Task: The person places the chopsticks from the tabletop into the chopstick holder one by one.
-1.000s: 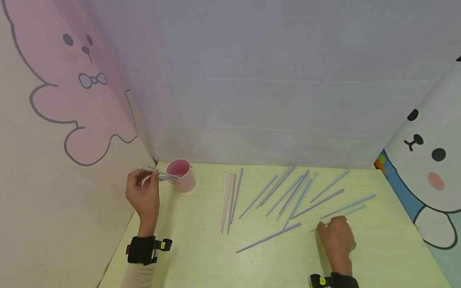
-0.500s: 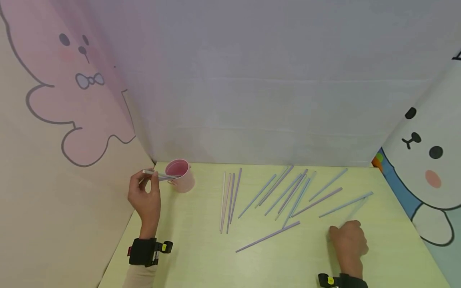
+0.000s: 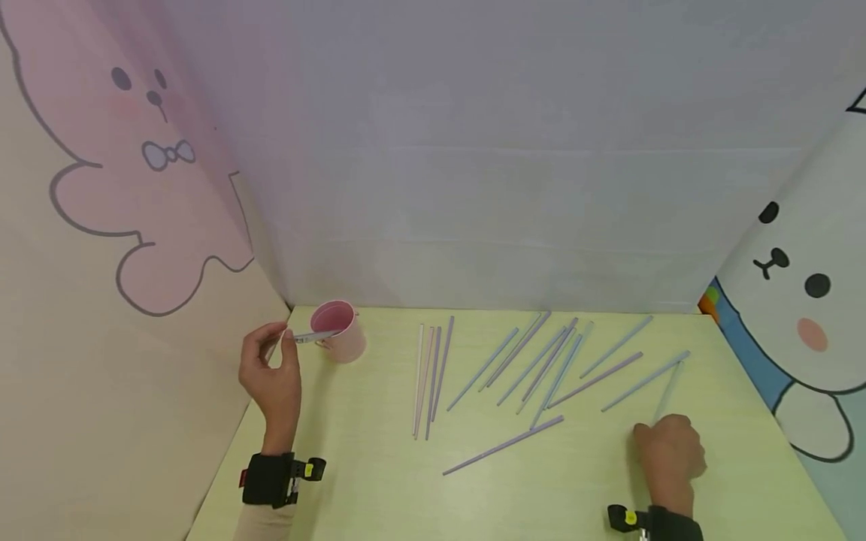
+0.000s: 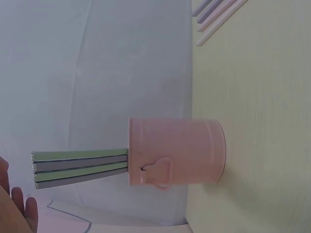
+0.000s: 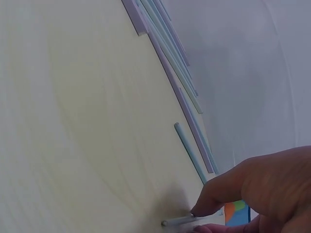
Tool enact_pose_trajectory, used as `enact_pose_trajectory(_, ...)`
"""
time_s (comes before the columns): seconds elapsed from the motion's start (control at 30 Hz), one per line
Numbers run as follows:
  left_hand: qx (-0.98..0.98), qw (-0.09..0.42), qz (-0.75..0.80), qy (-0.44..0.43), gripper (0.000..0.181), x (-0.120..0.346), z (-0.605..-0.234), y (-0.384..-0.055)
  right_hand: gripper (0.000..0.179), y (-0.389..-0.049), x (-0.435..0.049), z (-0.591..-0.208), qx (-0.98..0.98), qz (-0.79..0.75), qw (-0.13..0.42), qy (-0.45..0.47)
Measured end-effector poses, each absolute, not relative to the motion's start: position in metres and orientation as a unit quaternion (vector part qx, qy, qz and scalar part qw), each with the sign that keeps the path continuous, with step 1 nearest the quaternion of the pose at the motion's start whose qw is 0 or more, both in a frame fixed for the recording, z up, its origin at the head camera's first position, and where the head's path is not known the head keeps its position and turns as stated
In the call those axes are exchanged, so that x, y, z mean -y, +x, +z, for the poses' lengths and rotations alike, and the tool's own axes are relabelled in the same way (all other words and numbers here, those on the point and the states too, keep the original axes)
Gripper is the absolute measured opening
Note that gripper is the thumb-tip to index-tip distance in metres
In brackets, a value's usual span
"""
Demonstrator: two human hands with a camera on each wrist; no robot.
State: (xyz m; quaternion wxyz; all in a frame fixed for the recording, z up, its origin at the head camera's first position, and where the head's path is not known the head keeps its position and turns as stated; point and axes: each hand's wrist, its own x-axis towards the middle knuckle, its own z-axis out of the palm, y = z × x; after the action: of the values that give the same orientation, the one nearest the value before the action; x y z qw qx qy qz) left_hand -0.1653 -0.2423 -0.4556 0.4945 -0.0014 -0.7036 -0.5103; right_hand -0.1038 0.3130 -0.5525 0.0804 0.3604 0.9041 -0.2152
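Observation:
A small pink bucket [image 3: 348,342] stands upright at the table's far left. Several green and purple straws [image 4: 80,167] lean out over its rim toward my left hand [image 3: 274,379]. In the left wrist view, the visible fingers [image 4: 31,208] are apart from the straw ends, with thumb and forefinger loosely bent in the head view. Over on the right, my right hand [image 3: 670,454] pinches a pale straw [image 3: 668,394] between thumb and fingers, low over the table. Its far end meets a blue straw [image 3: 646,382] lying beyond it; most of its near end is hidden by the hand.
Purple and blue straws [image 3: 541,368] lie scattered across the table's middle and right. A pink and a white straw [image 3: 418,379] lie beside purple ones, right of the bucket. One purple straw [image 3: 504,445] lies nearer the front. A pale curtain [image 3: 507,188] hangs behind the table.
My right hand has moved right, swinging the pale straw from slanted to steeper and nudging the blue straw. The straws at the bucket have dropped from my left hand's fingers.

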Motion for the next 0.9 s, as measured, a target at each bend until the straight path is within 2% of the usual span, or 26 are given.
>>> enact_pose_trajectory(0.43, 0.675, 0.509, -0.533, -0.019, 0.015, 0.211, -0.421, -0.149, 0.034, -0.093, -0.324, -0.535, -0.902, -0.239, 0.104, 0.344)
enact_pose_trajectory(0.9, 0.686, 0.491, -0.536, -0.033, 0.014, 0.200, -0.423, -0.145, 0.031, -0.082, -0.326, -0.530, -0.892, -0.274, 0.116, 0.339)
